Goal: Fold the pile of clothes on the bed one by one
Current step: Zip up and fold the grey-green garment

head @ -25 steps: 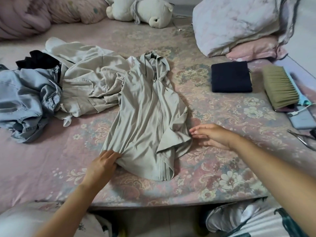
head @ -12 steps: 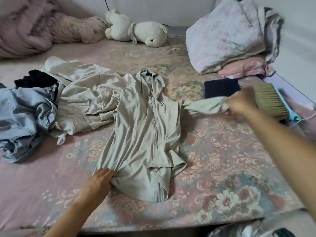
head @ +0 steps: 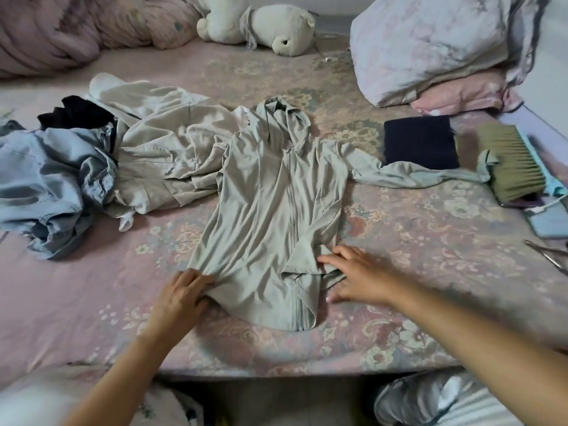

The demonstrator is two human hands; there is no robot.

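Observation:
A pale grey-green zip hoodie (head: 270,204) lies face up in the middle of the bed, hood toward the far side. Its right sleeve (head: 412,175) stretches out to the right, reaching the brush. My left hand (head: 181,295) rests on the hoodie's lower left hem corner, fingers curled over the cloth. My right hand (head: 353,272) lies flat with spread fingers on the lower right hem, where the fabric is bunched. To the left sits the unfolded pile: a beige garment (head: 163,155), a light blue denim piece (head: 52,186) and something black (head: 76,113). A folded navy item (head: 419,142) lies right of the hoodie.
A green hand brush (head: 513,161) lies at the right, with a phone and cable (head: 550,219) and scissors (head: 550,253) nearer the edge. A plush toy (head: 261,26), stacked pillows (head: 436,47) and a rolled quilt (head: 61,29) line the far side.
My right hand pulled the right sleeve out to the right toward the brush, let it go, and came back to the lower right hem. My left hand stayed on the hem corner.

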